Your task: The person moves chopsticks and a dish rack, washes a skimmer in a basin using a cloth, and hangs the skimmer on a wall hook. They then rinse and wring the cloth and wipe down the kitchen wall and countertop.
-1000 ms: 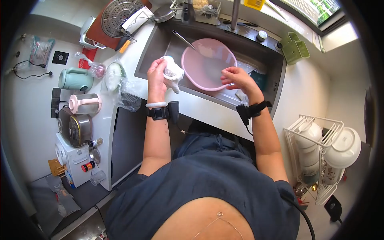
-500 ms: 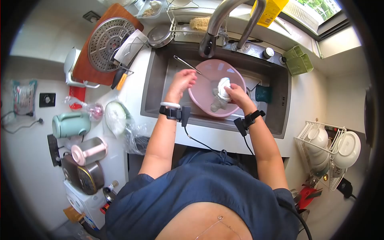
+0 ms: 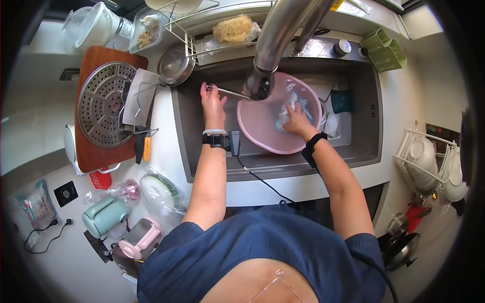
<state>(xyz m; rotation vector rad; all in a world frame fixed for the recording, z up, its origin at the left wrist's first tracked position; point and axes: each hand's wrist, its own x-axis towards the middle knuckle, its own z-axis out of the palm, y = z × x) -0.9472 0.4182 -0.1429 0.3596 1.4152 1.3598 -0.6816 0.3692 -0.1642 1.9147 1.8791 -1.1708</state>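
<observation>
— Noting positions at the sink (image 3: 361, 146): where is your right grip (image 3: 300, 122)?

— Down inside the pink basin (image 3: 263, 137), fingers on a wet, cloth-like bundle (image 3: 301, 105), whitish with bluish patches. I cannot tell whether they close on it.

— And your left grip (image 3: 214, 107)?

— Above the sink's left part, outside the basin, my fingertips at the end of a slim metal handle (image 3: 231, 92). Pinching or merely touching, I cannot tell. It slants toward the basin; the faucet (image 3: 271, 48) hides its far end.

— Nearby items?

— Right of the basin, within the sink, a teal container (image 3: 342, 101). Left, over the counter (image 3: 165, 118), a perforated metal disc (image 3: 98, 96) against a brown board (image 3: 87, 157). Beyond the sink, a tan scrubber (image 3: 232, 29) in a wire rack (image 3: 190, 44).
</observation>
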